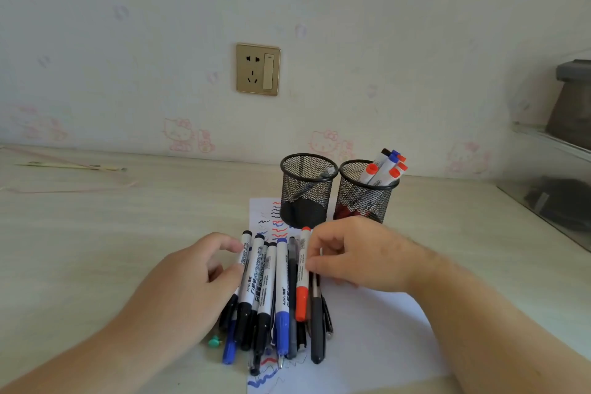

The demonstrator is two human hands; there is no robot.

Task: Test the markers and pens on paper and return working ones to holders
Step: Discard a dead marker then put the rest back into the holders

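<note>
White-barrelled whiteboard markers and dark pens (271,294) lie bunched side by side on a sheet of white paper (377,336), caps pointing toward you, directly in front of the two holders. Your right hand (355,254) has its fingers curled and pinches the red-capped marker (302,278) at the right of the bunch, thumb and fingertips on its white barrel. Your left hand (188,285) presses relaxed, nearly straight fingers against the left flank of the bunch, touching the outermost black-capped marker (243,261); it grips nothing. A blue-capped marker (281,301) lies near the middle. The paper carries red, blue and black test squiggles at its far end and near its front edge. Behind the bunch stand two black mesh holders, touching or nearly so: the left holder (308,189) contains one leaning grey pen; the right holder (367,195) contains several markers with red and blue caps. A small green object (215,342) rests on the pale wooden bench (96,233) beside your left hand. A gold wall socket (257,69) is mounted above.
</note>
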